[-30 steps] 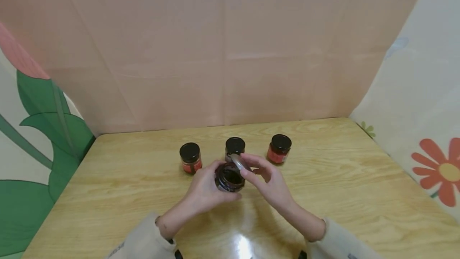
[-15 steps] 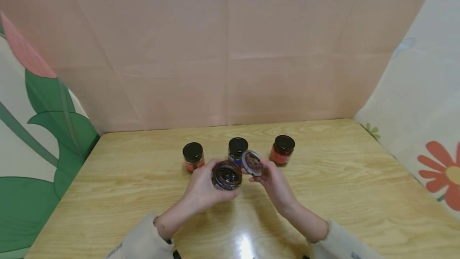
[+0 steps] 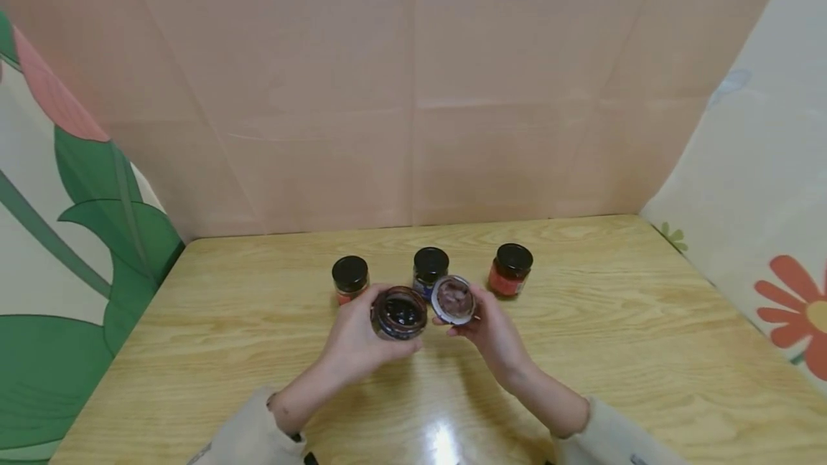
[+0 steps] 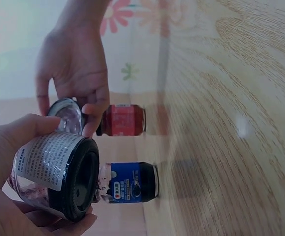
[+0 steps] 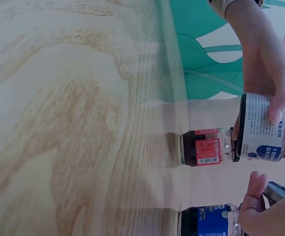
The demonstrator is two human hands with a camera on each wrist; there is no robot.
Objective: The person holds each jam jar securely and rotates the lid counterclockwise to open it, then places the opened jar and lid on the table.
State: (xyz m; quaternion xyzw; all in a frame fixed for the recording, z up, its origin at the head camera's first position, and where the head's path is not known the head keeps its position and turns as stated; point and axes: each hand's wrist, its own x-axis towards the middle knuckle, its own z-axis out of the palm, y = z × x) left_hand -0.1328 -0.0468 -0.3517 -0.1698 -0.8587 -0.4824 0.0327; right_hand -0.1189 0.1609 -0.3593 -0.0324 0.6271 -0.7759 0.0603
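My left hand (image 3: pixel 357 341) grips an open glass jam jar (image 3: pixel 400 316), its mouth tilted toward the head camera and dark jam showing inside. A white label with small print and a blue patch wraps the jar in the right wrist view. In my right hand (image 3: pixel 492 332) is the jar's lid (image 3: pixel 454 301), held by the edge with its jam-smeared inner face toward me. Lid and jar are side by side above the table. Just behind them stands a closed jar with a blue label (image 4: pixel 126 183), partly hidden by the lid in the head view.
Closed jars with red labels and black lids stand on the wooden table (image 3: pixel 614 321), one at the left (image 3: pixel 351 277) partly behind my left hand, another at the right (image 3: pixel 510 270). A pink cloth (image 3: pixel 413 92) hangs along the table's back edge.
My right hand has moved the lid off to the right of the jar's mouth and turned its inner face toward me. The left hand has shifted slightly left with the jar.
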